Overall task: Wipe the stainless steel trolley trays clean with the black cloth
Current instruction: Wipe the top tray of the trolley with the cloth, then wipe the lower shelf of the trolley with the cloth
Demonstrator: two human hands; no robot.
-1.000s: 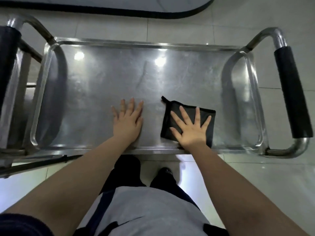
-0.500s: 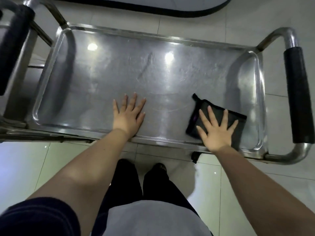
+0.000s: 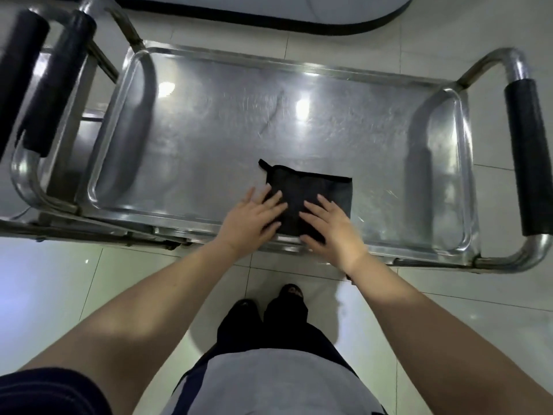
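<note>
The stainless steel trolley's top tray lies below me, scratched and shiny. A folded black cloth with a small loop at its far left corner lies flat on the tray near the front rim, right of the middle. My left hand lies with straight fingers on the cloth's left edge. My right hand lies flat on the cloth's right part, its fingers spread. Both palms sit over the tray's front rim.
Black padded push handles stand at the trolley's right end and left end. A second trolley's handle adjoins at far left. Tiled floor surrounds the trolley, with my feet below its front edge.
My right hand slid the cloth right, then back toward the middle. My left hand left the bare tray and came onto the cloth's left edge. The view shifted left.
</note>
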